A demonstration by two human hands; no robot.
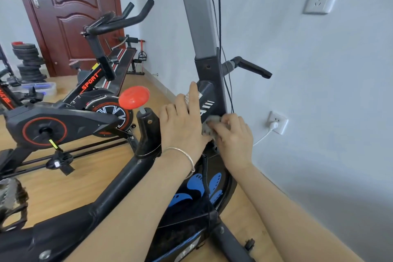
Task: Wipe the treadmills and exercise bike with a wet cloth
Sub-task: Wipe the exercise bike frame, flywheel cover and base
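A black exercise bike (119,185) with a blue-patterned flywheel (197,185) fills the foreground beside the wall. My right hand (231,136) grips a crumpled grey cloth (209,125) against the bike's black front frame, just below the grey handlebar post (196,13). My left hand (182,121) rests on the same frame next to the cloth, index finger stretched up along it; a silver bangle sits on that wrist. A red knob (134,97) stands just left of my left hand.
A second black-and-red exercise bike (70,112) stands to the left on the wooden floor. Behind it are a bench (121,57), stacked weight plates (28,61) and a dark red door (70,6). The wall close on the right carries a socket (276,122) with a white plug.
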